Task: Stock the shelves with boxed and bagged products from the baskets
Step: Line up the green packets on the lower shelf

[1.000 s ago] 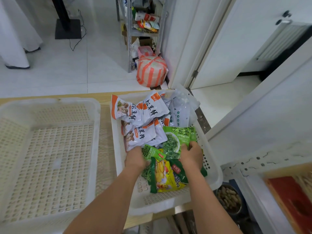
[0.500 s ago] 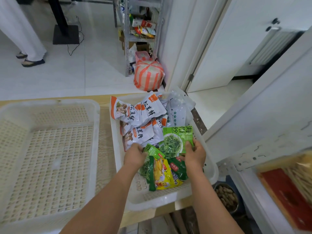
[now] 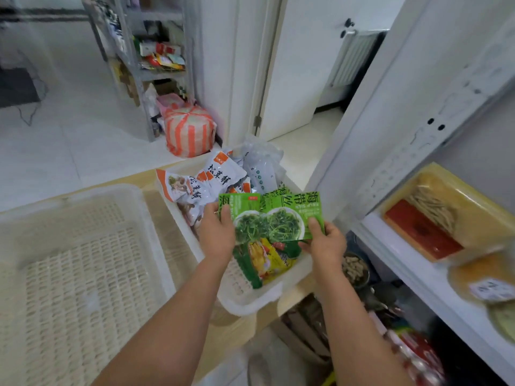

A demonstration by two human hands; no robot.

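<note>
Both hands hold a fanned bunch of green seaweed packets [image 3: 274,218] above the right white basket [image 3: 250,300]. My left hand [image 3: 217,235] grips the left packet's edge with its thumb on the front. My right hand [image 3: 324,243] pinches the right packet at its lower corner. Under them in the basket lies a yellow-green bag [image 3: 267,260]. White-and-orange mushroom bags [image 3: 206,181] and pale bags [image 3: 260,168] fill the basket's far end. The white shelf [image 3: 426,277] stands to the right.
An empty white basket [image 3: 78,274] sits at the left on the wooden table [image 3: 239,330]. The shelf holds a yellow tray with a red box [image 3: 423,232] and round packs [image 3: 485,277]. An orange-striped bundle [image 3: 189,129] and a metal rack [image 3: 150,59] stand on the floor behind.
Both hands lifted the green packets out of the basket and up towards the right. The view swung right, bringing more of the shelf in.
</note>
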